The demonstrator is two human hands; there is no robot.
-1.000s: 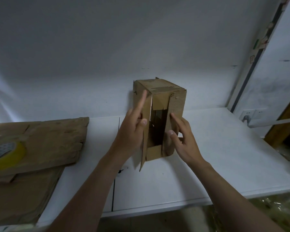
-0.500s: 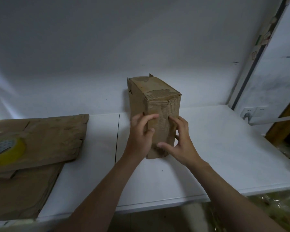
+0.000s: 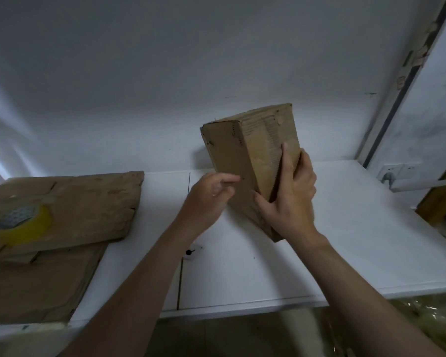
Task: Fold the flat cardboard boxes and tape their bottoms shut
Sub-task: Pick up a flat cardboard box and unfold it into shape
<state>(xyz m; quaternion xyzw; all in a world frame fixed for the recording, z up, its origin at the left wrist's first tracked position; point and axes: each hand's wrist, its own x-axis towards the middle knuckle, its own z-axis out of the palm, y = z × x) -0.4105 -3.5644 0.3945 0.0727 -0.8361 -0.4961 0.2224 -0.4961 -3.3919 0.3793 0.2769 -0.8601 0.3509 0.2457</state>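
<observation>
Now the right hand [image 3: 291, 202] is gripping the folded cardboard box [image 3: 242, 150], thumb pressing its left face and fingers [image 3: 285, 161] wrapping round its right edge. The box is tilting, top to the left, over the middle of the white tabletop [image 3: 345, 228]; whether its lower corner is touching, I cannot tell. The left hand [image 3: 209, 194] is holding nothing, loosely curled fingers just touching the box's left face. At left, a yellow tape roll [image 3: 21, 222] is lying on stacked flat cardboard boxes [image 3: 75, 202].
</observation>
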